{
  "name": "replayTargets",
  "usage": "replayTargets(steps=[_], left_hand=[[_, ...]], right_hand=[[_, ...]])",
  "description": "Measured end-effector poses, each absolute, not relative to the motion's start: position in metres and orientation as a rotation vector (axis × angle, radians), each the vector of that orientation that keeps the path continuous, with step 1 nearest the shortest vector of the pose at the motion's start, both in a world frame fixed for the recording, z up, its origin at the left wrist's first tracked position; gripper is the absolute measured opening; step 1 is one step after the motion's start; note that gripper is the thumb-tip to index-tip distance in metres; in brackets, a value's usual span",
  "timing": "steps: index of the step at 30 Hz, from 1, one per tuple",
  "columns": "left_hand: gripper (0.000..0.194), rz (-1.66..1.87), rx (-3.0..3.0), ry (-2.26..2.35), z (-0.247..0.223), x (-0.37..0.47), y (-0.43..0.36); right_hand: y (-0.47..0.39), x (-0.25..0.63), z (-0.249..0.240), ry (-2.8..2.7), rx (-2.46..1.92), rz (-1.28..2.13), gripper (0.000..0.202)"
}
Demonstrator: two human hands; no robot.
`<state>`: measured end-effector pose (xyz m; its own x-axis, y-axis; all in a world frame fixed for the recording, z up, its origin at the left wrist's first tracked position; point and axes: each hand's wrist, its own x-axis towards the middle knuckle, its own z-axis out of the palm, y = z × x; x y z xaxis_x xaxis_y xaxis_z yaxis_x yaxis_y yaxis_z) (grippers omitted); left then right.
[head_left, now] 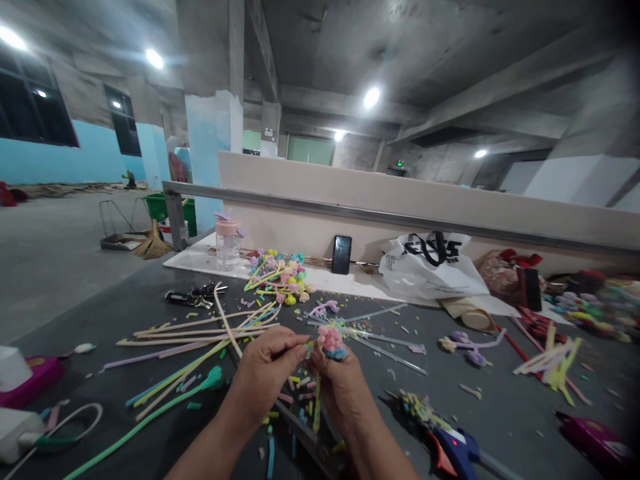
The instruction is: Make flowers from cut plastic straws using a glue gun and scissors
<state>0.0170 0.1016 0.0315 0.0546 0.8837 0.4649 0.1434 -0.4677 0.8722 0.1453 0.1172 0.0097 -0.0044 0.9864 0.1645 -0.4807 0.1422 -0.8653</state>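
My right hand (343, 387) is closed around a small craft flower (330, 339) with a bumpy pink head and a blue part below it. Its yellow-green stem (317, 403) hangs down beside the palm. The fingertips of my left hand (273, 367) are pinched together just left of the flower; a speck of yellow-green shows there, too small to name. Under my wrists lies a dark long-bladed tool (310, 437), partly hidden. To the right rests a blue glue gun (457, 450) with colourful scraps near its nozzle. Several clear glue sticks (385, 350) lie beyond my hands.
Long pastel stems (200, 337) fan out at the left, near a green stem (150, 421) and keys (203, 293). Behind are a pile of small flowers (283, 277), a clear bottle (229, 247), a phone (341, 255) and a white bag (425, 270). Cut scraps litter the dark table.
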Motion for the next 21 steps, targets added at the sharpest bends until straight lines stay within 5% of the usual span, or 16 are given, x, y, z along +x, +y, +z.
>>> replayTargets(steps=[8, 21], left_hand=[[0.051, 1.695, 2.047, 1.180, 0.0226, 0.0167, 0.1033], [0.025, 1.587, 1.812, 1.246, 0.0273, 0.0138, 0.1048]], right_hand=[[0.1176, 0.1499, 0.0005, -1.142, -0.914, 1.035, 0.008], [0.1180, 0.1542, 0.0076, -1.537, -0.838, 0.659, 0.023]])
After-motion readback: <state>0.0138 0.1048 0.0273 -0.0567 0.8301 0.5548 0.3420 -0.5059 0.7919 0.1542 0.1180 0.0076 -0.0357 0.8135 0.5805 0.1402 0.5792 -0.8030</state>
